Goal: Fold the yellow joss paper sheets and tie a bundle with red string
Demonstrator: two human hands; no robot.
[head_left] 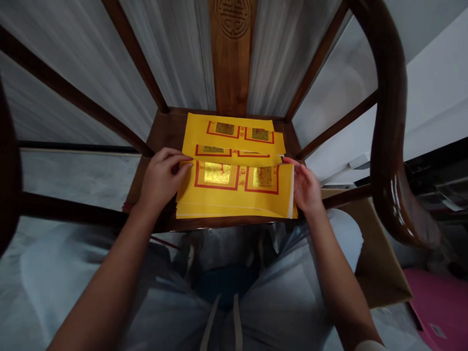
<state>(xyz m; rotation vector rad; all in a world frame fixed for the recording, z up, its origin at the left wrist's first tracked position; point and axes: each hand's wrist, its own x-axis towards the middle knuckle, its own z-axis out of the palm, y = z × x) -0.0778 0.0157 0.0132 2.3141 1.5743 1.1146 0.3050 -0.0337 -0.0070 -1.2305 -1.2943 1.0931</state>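
Observation:
Yellow joss paper sheets with red-framed gold foil squares lie overlapping on a wooden chair seat. The nearest joss paper sheet tops a stack whose layered edges show at the front and right. My left hand pinches this sheet at its upper left corner, thumb and forefinger together. At the upper right corner, my right hand has its fingertips closed at the paper's edge; some of its fingers are partly hidden. Behind lie further joss paper sheets, fanned toward the chair back.
The chair's carved back slat rises behind the papers, and a curved armrest stands at right. A cardboard box and a pink flat object are on the floor at right. My knees flank the seat's front edge.

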